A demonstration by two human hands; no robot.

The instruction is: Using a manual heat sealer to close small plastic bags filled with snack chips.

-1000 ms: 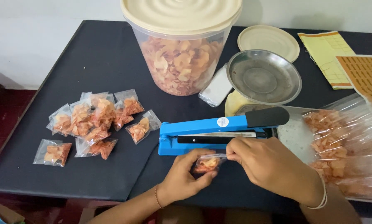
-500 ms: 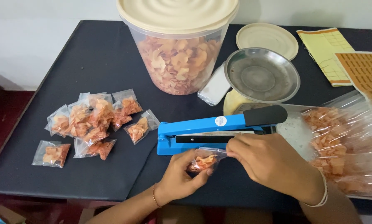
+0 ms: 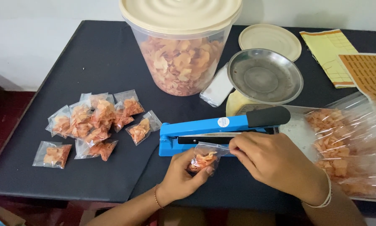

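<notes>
My left hand (image 3: pixel 183 175) cups a small clear bag of orange chips (image 3: pixel 204 158) from below, just in front of the blue heat sealer (image 3: pixel 213 127). My right hand (image 3: pixel 271 161) pinches the bag's open top edge at the right. The sealer's black-handled arm is slightly raised, and the bag's mouth lies near its jaw. Several sealed small bags of chips (image 3: pixel 93 121) lie in a heap on the black table (image 3: pixel 91 54) to the left.
A large clear tub of orange chips with a cream lid (image 3: pixel 181 50) stands behind the sealer. A steel scale pan (image 3: pixel 265 77), a cream lid (image 3: pixel 269 39) and yellow sheets (image 3: pixel 343 54) sit at back right. A big plastic bag of chips (image 3: pixel 347 146) lies right.
Both hands have shifted the small bag a little, keeping it in front of the sealer. The camera view has moved slightly.
</notes>
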